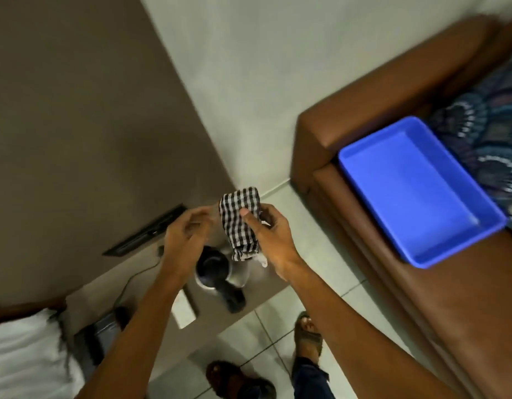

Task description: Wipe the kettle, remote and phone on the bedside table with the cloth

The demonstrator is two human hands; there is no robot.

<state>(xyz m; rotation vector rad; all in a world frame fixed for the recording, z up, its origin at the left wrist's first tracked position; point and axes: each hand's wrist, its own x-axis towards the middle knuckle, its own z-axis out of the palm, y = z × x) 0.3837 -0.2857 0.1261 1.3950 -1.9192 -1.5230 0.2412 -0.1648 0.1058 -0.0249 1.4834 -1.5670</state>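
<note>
My right hand (273, 236) grips a black-and-white checked cloth (241, 223), folded and held upright above the bedside table (266, 286). Just to the left of the cloth, my left hand (185, 236) hovers with its fingers apart and nothing in it. Below both hands a steel kettle (220, 273) with a black lid and a black handle stands on the table. A dark flat device (100, 332), possibly the phone, lies at the table's left end, blurred. I cannot pick out the remote.
A black cable (134, 276) runs across the table top. A white pillow (24, 352) lies at the lower left. A brown sofa (421, 298) on the right carries a blue plastic tray (416, 191) on its arm. My sandalled feet (306, 335) stand on the tiled floor.
</note>
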